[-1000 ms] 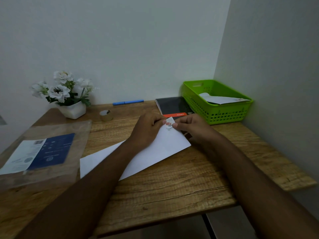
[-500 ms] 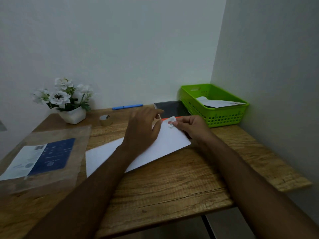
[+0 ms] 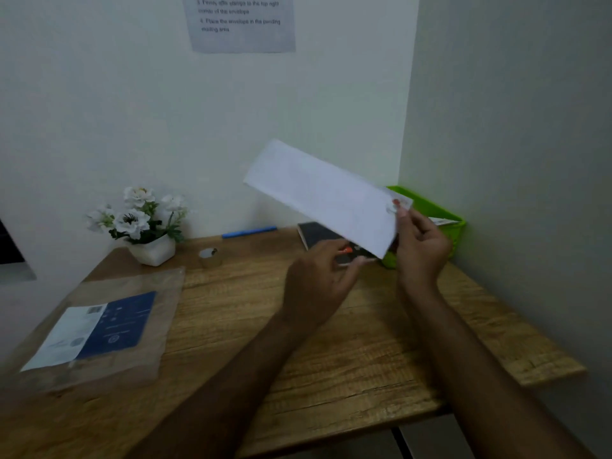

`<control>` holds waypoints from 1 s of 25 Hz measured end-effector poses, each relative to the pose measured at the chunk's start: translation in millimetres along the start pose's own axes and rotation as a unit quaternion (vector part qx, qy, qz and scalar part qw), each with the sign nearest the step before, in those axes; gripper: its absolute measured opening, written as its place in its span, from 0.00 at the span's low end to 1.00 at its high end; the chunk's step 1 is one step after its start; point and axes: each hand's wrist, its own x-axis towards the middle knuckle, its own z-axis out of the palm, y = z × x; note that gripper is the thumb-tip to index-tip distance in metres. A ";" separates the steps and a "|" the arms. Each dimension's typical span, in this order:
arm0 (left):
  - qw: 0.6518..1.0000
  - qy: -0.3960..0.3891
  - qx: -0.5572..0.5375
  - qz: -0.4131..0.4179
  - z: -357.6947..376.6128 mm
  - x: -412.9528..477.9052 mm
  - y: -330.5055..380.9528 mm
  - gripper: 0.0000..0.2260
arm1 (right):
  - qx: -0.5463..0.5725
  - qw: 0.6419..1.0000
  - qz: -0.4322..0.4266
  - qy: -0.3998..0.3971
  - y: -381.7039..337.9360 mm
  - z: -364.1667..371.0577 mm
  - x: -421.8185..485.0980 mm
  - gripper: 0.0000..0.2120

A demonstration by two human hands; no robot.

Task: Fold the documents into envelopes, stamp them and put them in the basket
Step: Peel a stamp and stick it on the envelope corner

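The wooden worktop point(image 3: 331, 352) fills the lower half of the view, set into a corner of pale walls, with a printed instruction sheet point(image 3: 243, 23) taped up at 12 o'clock. A clear plastic packet point(image 3: 99, 326) with a blue card inside lies at 8 o'clock, and a pot of white flowers point(image 3: 142, 223) stands at 10 o'clock.

The white envelope point(image 3: 321, 193) is held up off the worktop, its long axis running from 10 o'clock down to 4 o'clock, with the stamp point(image 3: 397, 204) at its right-hand end. The right hand point(image 3: 422, 246) pinches that stamped end between thumb and fingers, a closed grip on the paper. The left hand point(image 3: 318, 286) hovers loosely curled below the envelope's lower edge; whether it touches the paper I cannot tell through the blur.

The green basket point(image 3: 453, 223) sits at 3 o'clock in the corner, just behind the right hand and partly hidden by the envelope, with another envelope already inside. A dark notebook point(image 3: 321, 235), a blue pen point(image 3: 248, 231) and a tape roll point(image 3: 209, 255) lie near the back wall.

The right hand is the nearer one to the basket, so the drop looks like a short carry to the right.
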 end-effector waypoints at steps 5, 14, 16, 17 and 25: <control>0.989 -0.014 -0.093 -0.118 35.2 30.8 42.0 0.24 | 0.086 0.990 0.051 0.097 -10.7 -22.0 16.2 0.09; 0.973 -0.067 -0.124 -0.182 91.4 51.2 49.7 0.18 | 0.087 0.981 0.139 0.104 -10.5 -65.1 34.1 0.10; 0.971 -0.083 -0.125 -0.185 98.7 53.4 45.9 0.19 | 0.073 0.981 0.152 0.092 -10.0 -69.3 40.6 0.11; 0.970 -0.091 -0.122 -0.188 101.7 54.8 44.2 0.19 | 0.069 0.980 0.163 0.086 -9.2 -70.7 43.9 0.11; 0.960 -0.129 -0.094 -0.231 114.8 68.6 32.4 0.14 | 0.047 0.965 0.257 0.024 -6.2 -71.9 67.5 0.08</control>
